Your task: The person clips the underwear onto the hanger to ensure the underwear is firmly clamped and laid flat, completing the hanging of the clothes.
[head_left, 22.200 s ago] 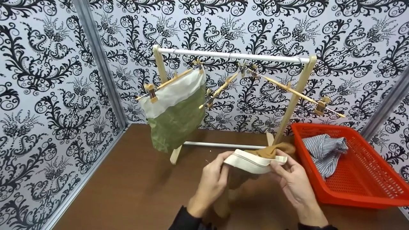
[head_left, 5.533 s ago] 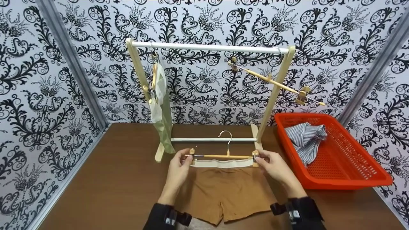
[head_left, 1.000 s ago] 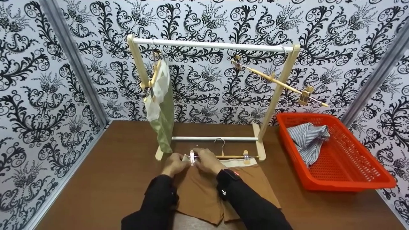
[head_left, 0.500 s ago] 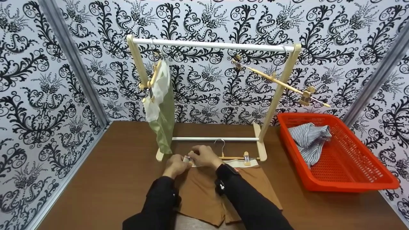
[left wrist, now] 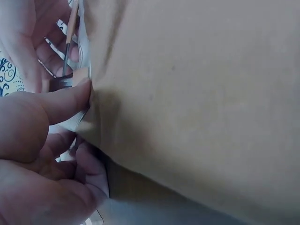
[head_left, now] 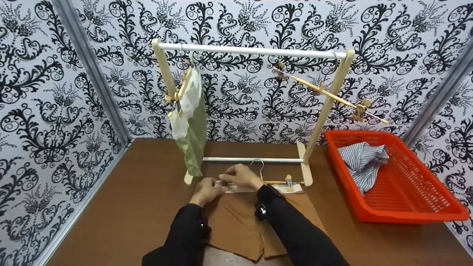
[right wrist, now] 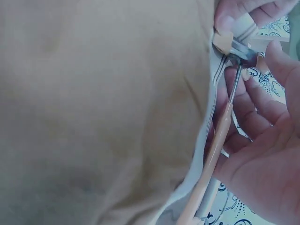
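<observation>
Brown shorts [head_left: 236,221] with a white waistband lie flat on the table, legs toward me. A clip hanger [head_left: 275,182] lies along the waistband, its metal hook toward the rack. Its right clip [head_left: 289,183] grips the band. At the band's left corner, my left hand [head_left: 207,190] pinches the fabric, its thumb against the left clip's wooden pad [left wrist: 80,75]. My right hand [head_left: 242,176] reaches across and holds this left clip, thumb by its wooden handle [right wrist: 261,64], with fingers behind the waistband in the right wrist view.
A wooden rack with a white rail [head_left: 251,50] stands behind. Green-and-white fabric [head_left: 194,136] hangs at its left, a bare clip hanger [head_left: 321,89] at its right. The red basket [head_left: 414,218] at right holds a striped cloth [head_left: 364,162].
Long before, both hands held the shorts up and this hanger hung on the rack. Later each hand held one clip; now both are at the left clip. Over the last second the hands shift slightly.
</observation>
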`<state>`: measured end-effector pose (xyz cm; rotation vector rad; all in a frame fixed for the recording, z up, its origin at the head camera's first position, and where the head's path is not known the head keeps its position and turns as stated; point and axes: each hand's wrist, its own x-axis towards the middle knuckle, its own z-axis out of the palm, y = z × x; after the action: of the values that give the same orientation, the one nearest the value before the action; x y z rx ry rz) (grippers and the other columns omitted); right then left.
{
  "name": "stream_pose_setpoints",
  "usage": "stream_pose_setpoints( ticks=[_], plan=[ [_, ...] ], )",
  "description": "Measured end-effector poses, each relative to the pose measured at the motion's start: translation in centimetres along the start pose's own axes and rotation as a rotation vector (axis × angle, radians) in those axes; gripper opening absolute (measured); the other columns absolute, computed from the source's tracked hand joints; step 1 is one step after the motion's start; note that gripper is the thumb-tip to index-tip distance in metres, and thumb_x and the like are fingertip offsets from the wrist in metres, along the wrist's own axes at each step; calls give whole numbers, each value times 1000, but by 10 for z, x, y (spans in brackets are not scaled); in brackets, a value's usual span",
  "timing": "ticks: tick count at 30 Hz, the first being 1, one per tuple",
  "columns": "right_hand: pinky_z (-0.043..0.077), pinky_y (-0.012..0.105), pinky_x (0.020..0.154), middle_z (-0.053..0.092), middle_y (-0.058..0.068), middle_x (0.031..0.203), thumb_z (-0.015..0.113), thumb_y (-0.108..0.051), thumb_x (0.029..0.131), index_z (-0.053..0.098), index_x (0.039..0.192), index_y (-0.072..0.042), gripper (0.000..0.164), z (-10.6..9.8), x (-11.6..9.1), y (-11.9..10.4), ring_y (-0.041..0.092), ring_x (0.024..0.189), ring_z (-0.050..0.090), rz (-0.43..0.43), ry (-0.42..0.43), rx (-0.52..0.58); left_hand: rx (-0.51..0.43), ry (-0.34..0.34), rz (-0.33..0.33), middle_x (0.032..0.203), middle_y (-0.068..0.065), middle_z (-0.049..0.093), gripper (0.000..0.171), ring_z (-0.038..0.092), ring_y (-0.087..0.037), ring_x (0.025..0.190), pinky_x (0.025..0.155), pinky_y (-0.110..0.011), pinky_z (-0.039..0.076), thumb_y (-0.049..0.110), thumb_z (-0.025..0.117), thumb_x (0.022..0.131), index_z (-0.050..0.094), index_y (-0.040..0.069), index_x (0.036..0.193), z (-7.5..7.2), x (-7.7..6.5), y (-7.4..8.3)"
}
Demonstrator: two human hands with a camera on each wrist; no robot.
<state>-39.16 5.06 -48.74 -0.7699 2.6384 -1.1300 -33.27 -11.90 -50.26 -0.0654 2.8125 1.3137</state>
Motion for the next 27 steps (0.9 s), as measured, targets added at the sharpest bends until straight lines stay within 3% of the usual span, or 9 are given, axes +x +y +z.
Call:
stream_pose_setpoints(
  ticks=[6,9,12,16,19,27],
  plan=[
    [54,32,78,74,5,95,77,-30,91,75,104,-5,28,-9,-1,4,17,85,67,-44,-42,-2,-64,-55,79,84,-2,63,24,56,-19,77,68,-30,46,18,81,84,68,0,93,-2,-3,-3],
    [54,30,76,73,1,93,78,-31,90,74,101,-8,26,-12,-1,4,14,82,66,-83,-56,-6,-83,-111,104,83,0,61,23,54,-17,75,66,-29,45,21,76,89,68,-1,94,-5,-3,-4],
    [53,28,73,72,-3,90,77,-31,91,73,100,-9,25,-14,-1,5,14,81,66,-127,-49,20,-161,-148,147,78,-1,57,21,51,-15,70,62,-27,41,18,70,95,68,-2,93,-9,-3,-6],
    [52,24,69,72,-5,84,77,-29,92,73,98,-7,23,-16,-2,7,15,77,67,-149,-40,85,-273,-144,218,76,-4,58,15,50,-13,65,59,-25,40,7,66,96,66,-7,91,-12,-4,-11],
    [50,24,68,72,-5,84,77,-26,92,73,98,-7,21,-19,-4,7,12,75,65,-152,-26,126,-287,-123,246,77,-7,61,10,51,-12,67,60,-24,41,1,68,93,65,-9,91,-12,-6,-13],
    [57,32,73,74,0,88,80,-25,89,73,97,-9,19,-19,-2,8,19,79,71,-172,104,258,-272,-92,207,74,-1,57,9,49,-10,64,58,-24,39,-2,70,89,65,-8,87,-14,-7,-15]
  ],
)
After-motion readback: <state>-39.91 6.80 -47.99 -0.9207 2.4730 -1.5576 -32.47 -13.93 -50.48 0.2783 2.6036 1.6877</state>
